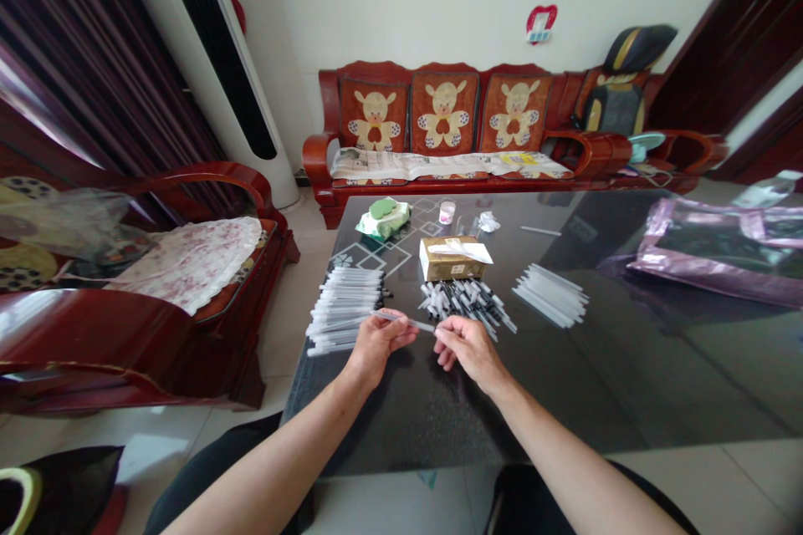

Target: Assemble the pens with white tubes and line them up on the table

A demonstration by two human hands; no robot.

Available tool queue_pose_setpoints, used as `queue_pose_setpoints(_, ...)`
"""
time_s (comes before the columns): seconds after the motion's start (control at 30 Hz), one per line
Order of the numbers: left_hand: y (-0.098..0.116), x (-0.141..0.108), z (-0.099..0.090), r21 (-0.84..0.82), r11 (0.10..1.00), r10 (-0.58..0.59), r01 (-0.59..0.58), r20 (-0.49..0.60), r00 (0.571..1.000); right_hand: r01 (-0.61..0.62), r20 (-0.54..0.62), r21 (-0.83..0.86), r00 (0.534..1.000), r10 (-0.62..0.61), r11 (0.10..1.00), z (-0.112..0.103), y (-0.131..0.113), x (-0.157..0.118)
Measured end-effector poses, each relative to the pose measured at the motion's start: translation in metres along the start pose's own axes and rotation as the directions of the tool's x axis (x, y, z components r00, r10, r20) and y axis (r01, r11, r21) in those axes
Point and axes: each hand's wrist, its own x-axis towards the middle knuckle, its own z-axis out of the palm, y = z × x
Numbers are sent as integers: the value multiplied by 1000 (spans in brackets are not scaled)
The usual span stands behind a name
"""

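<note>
A person's bare forearms reach over a dark, glossy tabletop (439, 426), where a slim translucent pen barrel (421, 324) is suspended between two hands above the near edge. The left hand (384, 341) has its grip closed on one end, thumb against fingers; the right hand (464, 344) pinches the other end between thumb and forefinger, its remaining fingers curled loosely below.

Just beyond the left hand, a row of assembled pens (345, 309) lies side by side, dark tips pointing right. Beyond and between the hands spreads a jumbled heap of black-and-clear pen parts (467, 305), and to its right, a neat stack of frosted tubes (552, 295). A gold tissue box (452, 261) stands directly behind the heap, a white sheet on top.

Farther back are a green wipes packet (382, 219), a small white-and-pink cup (447, 212), a crumpled white tissue (488, 222) and a lone thin tube (540, 231). A purple-trimmed clear bag (721, 255) occupies the right side. Across the room, a carved red wooden sofa (439, 189) carries three bear-patterned cushions (445, 110) beneath a pale wall with a red heart-shaped ornament (540, 23).
</note>
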Motion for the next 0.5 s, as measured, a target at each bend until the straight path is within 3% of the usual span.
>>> queue_pose_setpoints(0.5,0,-1,0,1,1000,0,0,28,1000,-123,82,0,989,123,992,1,1,2)
